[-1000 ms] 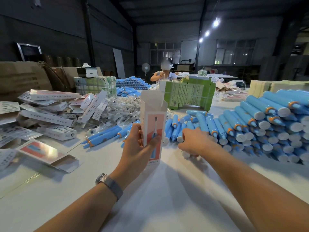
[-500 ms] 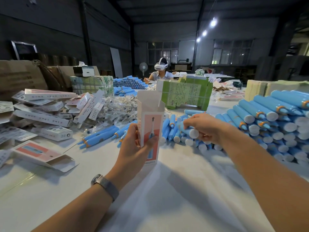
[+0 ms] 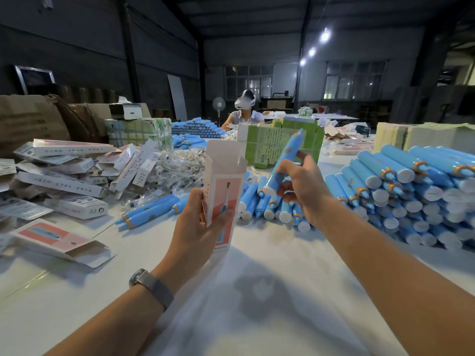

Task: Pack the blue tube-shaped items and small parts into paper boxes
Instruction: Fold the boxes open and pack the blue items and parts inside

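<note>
left hand [image 3: 199, 227]: i hold the paper box [image 3: 223, 194] upright just above the desk [image 3: 257, 304], thumb on the front, fingers curled round the back; top flaps are open.
right hand [image 3: 299, 191]: fingers and thumb closed round one blue tube [image 3: 282, 163], lifted off the pile, tilted, white flat end down twd me, thin tip up and away.
where things are: tube is just right of the box mouth, not in yet. more tubes in the small pile [image 3: 270, 206] behind the box and the big stack [image 3: 411, 191] at right. small parts in clear bags [image 3: 177, 173] lie behind-left.
how to do it well: i think i shd bring the tube over the open mouth, line it w/ the box's long axis, then slide it down. keep flaps apart so the end doesn't catch. left grip firm but not crushing, the card is thin.
risk: a crooked entry may bend a flap.
changed vs 0.5 s ago: then my right hand was low at the pile, tube nearly flat; now it is raised and steeper. box approx same place.
</note>
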`<state>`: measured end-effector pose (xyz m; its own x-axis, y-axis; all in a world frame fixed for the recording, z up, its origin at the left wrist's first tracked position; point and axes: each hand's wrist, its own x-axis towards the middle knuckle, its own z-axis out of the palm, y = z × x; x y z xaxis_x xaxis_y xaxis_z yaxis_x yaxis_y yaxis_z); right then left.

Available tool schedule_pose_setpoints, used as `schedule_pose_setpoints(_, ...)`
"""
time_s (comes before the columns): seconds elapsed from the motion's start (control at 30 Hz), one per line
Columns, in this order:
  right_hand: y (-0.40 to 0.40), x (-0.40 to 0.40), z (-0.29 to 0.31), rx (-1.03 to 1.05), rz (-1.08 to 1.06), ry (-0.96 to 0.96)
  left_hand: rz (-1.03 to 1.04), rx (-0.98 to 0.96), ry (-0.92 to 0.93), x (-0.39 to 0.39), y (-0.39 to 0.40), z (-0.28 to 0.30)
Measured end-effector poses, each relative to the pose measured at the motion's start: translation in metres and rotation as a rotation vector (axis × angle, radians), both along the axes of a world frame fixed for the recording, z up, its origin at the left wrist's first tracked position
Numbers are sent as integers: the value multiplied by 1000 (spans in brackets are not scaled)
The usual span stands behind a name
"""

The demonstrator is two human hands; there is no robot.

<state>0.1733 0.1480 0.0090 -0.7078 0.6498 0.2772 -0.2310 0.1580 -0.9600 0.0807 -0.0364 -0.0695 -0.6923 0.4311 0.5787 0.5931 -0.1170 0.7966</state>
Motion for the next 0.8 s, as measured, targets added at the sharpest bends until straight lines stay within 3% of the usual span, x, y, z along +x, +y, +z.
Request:
schedule_pose_setpoints(0.37,-45,20,53,42,167,465,33,-72,26,4,2,5)
schedule_pose_setpoints(0.63,-50,20,42,661,-9,387,69,-76,55,5,3,2)
schedule_pose_setpoints(0.8,-48,17,39,738,-15,398,136,-81,72,2,2,3)
